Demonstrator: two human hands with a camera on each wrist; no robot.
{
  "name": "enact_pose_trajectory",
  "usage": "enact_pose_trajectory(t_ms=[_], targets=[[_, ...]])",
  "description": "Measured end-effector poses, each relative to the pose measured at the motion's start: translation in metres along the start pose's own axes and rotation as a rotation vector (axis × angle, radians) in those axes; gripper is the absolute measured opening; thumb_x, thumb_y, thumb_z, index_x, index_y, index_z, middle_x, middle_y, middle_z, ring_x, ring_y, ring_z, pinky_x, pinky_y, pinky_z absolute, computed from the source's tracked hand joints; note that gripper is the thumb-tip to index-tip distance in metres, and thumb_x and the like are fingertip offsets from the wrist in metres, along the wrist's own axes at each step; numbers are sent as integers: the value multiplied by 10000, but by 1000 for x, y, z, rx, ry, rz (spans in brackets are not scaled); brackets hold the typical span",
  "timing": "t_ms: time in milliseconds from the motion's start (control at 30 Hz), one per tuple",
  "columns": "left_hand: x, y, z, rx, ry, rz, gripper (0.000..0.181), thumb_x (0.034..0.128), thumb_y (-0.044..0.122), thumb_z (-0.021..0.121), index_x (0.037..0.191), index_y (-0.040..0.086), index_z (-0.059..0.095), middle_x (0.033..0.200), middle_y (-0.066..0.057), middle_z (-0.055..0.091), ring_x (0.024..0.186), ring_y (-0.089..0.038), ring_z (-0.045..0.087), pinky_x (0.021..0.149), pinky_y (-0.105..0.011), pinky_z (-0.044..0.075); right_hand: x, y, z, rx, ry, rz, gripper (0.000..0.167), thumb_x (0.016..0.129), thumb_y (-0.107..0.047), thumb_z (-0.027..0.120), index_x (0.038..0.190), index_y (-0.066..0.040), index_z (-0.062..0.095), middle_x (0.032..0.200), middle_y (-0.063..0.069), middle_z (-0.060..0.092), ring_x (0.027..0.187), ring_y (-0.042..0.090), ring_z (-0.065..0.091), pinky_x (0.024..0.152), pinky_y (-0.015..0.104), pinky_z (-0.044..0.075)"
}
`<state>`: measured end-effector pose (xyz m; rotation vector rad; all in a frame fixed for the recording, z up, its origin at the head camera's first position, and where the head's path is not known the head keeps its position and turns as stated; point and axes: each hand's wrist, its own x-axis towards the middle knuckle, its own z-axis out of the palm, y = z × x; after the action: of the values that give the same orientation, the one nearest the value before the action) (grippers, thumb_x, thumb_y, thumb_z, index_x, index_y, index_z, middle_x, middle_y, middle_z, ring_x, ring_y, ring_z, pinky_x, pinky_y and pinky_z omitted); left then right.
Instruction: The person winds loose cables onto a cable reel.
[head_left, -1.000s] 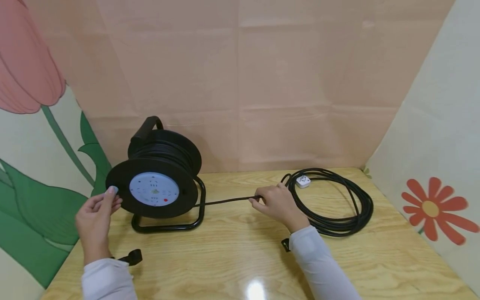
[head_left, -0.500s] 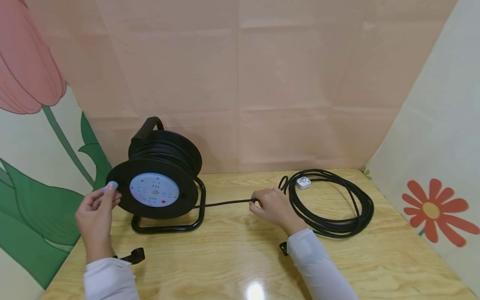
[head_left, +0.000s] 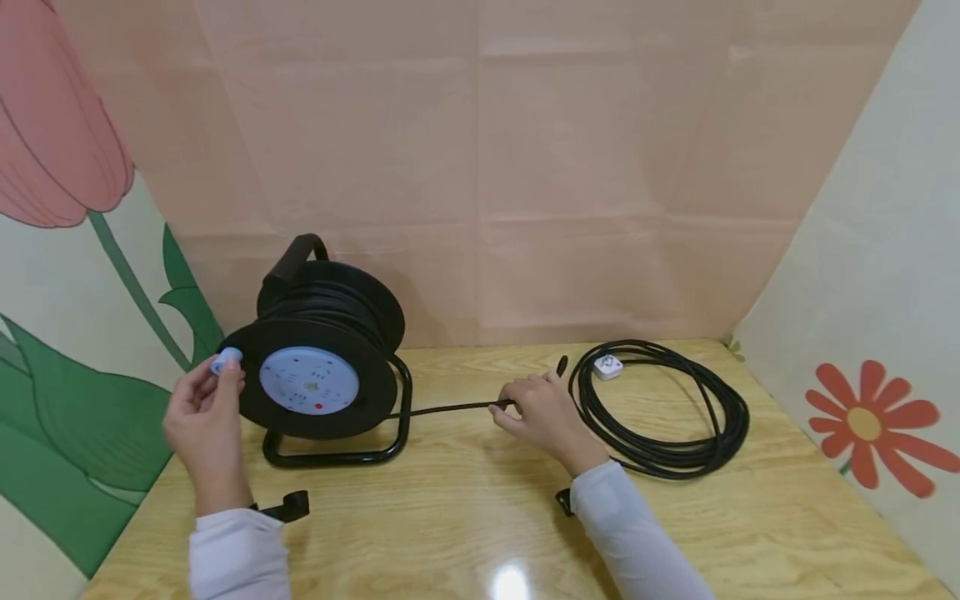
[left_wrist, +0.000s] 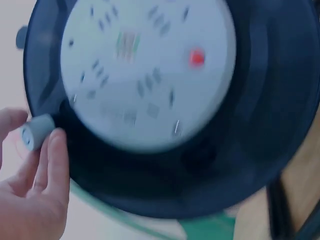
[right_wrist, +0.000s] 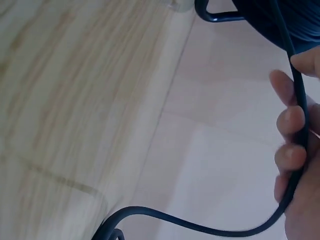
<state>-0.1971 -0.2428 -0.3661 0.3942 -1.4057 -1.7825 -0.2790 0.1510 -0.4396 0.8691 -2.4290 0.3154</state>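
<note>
A black cable reel (head_left: 330, 304) with a pale blue socket panel (head_left: 308, 381) stands at the left of the table in the head view. My left hand (head_left: 206, 433) holds the light blue crank knob (head_left: 227, 359) at the disc's left edge. In the left wrist view that knob (left_wrist: 37, 132) sits between thumb and fingers. Right of the reel, my right hand (head_left: 547, 417) grips the black cable (head_left: 450, 408), which runs taut to the drum. The right wrist view shows the cable (right_wrist: 300, 95) lying across the palm under curled fingers.
Loose cable lies in a round coil (head_left: 731, 425) at the back right, with a white plug (head_left: 607, 366) inside its upper left. The reel's tubular black stand (head_left: 337, 457) rests on the wooden table (head_left: 420, 525). A paper-covered wall (head_left: 570, 192) rises behind.
My left hand and the knob have moved up, and the panel's red button has shifted left, so the disc has turned clockwise. My right hand has slid slightly left with the cable.
</note>
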Motion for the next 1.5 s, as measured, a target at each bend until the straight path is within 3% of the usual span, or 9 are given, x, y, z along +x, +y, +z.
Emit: enact_pose_trajectory(t_ms=[133,233,400,700,867,1100,1333,1500], targets=[[-6,3,7,-13,15,-8,386,866,246,802,1197,72,711,1051,-27,673,940,-125,651,836,-148,520,0,-6,1,86,-2,-57,109,903,-288,712,884,-180,716,789,-69,671,642,58,541,644,307,382],[-11,6,11,4,7,1,393,876,247,793,1227,93,708,1111,-39,649,1010,-151,623,884,-159,502,1,-12,2,49,8,-79,125,911,-339,733,886,-217,734,743,-123,649,594,14,513,668,306,397],[-16,8,22,-62,-10,59,370,887,138,779,1237,60,687,1125,-67,627,1013,-176,607,884,-179,500,3,-20,5,-21,15,-69,154,893,-420,755,874,-267,759,602,-168,542,536,17,447,683,317,380],[-22,11,29,-105,-38,61,359,913,101,742,1264,65,677,1201,-78,603,1090,-195,571,926,-189,484,3,-19,5,62,-16,-93,71,913,-252,696,921,-194,735,821,-83,677,685,81,549,645,280,366],[-28,11,36,-132,-65,87,354,923,87,728,1272,58,676,1228,-86,577,1110,-205,556,956,-198,473,6,-18,7,24,-3,-100,98,934,-312,711,948,-222,746,823,-95,691,705,90,563,740,344,421],[-33,6,46,-112,-123,197,324,942,47,691,1266,39,673,1245,-74,488,1164,-225,541,1042,-250,437,19,-22,6,-49,79,-58,238,896,-481,733,897,-243,735,730,-109,652,671,130,522,846,470,447],[-41,2,56,-21,-164,351,291,948,-9,663,1238,-42,660,1247,-34,490,1187,-210,538,1047,-291,445,32,-29,7,-2,36,-49,237,921,-466,708,942,-230,724,858,-87,708,737,144,552,833,424,436],[-45,0,60,47,-192,400,273,956,22,669,1227,-8,675,1267,-32,508,1203,-189,542,1061,-309,437,39,-35,12,-1,6,-49,200,936,-424,706,974,-228,718,919,-91,710,796,150,567,787,391,423]])
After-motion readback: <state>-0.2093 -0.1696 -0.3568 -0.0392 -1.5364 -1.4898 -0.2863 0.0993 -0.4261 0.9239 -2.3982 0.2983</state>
